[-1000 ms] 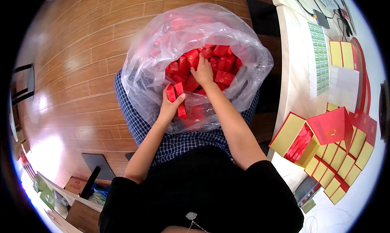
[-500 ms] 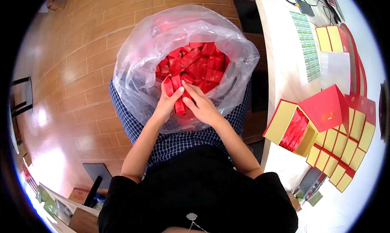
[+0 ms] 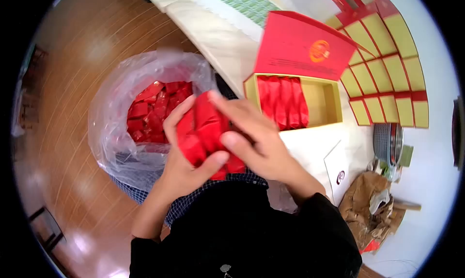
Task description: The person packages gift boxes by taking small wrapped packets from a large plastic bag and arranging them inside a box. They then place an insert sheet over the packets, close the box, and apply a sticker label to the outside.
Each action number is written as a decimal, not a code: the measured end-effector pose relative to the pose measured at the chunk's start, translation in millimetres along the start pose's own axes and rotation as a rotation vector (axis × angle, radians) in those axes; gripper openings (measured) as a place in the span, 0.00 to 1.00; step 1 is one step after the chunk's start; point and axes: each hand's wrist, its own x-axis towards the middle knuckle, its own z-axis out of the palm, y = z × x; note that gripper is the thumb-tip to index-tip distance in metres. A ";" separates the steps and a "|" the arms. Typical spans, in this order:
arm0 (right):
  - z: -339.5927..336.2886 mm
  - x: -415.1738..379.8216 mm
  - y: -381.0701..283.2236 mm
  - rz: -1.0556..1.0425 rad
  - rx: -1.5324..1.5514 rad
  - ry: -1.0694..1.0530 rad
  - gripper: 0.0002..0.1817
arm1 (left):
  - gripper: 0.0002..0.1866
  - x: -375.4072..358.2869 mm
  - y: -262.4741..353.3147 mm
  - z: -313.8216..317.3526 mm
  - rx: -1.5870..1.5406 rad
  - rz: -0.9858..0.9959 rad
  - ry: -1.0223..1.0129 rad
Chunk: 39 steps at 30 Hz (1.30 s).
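Several shiny red packets [image 3: 207,125] are bunched between my two hands, above my lap. My left hand [image 3: 184,171] closes round the bunch from the left, thumb across its near side. From the right, my right hand [image 3: 264,145] grips the same bunch, its fingers slightly blurred. Left of them stands a clear plastic bag [image 3: 104,118] with more red packets [image 3: 157,108] inside. Right of my hands is an open red and yellow box [image 3: 334,103] on the table. A row of red packets [image 3: 283,103] fills its left part, and its yellow inside shows on the right.
Yellow and red boxes [image 3: 382,69] are stacked at the right of the white table [image 3: 218,50]. Green-printed sheets [image 3: 247,4] lie at the back. A white card [image 3: 336,174], a grey basket [image 3: 382,142] and crumpled brown paper [image 3: 363,205] are on the near right.
My view has turned right toward the table. Both hands have lifted the red packets out of the bag and moved right, beside the open box.
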 end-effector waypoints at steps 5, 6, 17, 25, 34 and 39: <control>-91.4 -36.2 -13.9 0.201 -0.019 0.328 0.23 | 0.41 83.0 18.3 83.0 0.001 0.249 -0.248; -108.7 -44.5 -10.8 0.241 -0.049 0.401 0.23 | 0.41 99.4 20.4 100.6 0.108 0.344 -0.244; -175.6 -71.9 85.5 0.436 0.288 0.636 0.23 | 0.36 154.3 -32.5 200.1 0.654 0.418 -0.029; -171.8 -77.7 109.0 0.533 0.306 0.491 0.23 | 0.27 153.8 -32.6 181.5 0.826 0.282 -0.192; -150.2 -69.7 102.1 0.395 -0.444 0.422 0.21 | 0.26 155.2 -40.5 187.5 1.016 0.380 -0.123; -146.8 -67.9 102.0 0.409 -0.584 0.378 0.27 | 0.25 157.9 -39.5 190.3 1.092 0.391 -0.086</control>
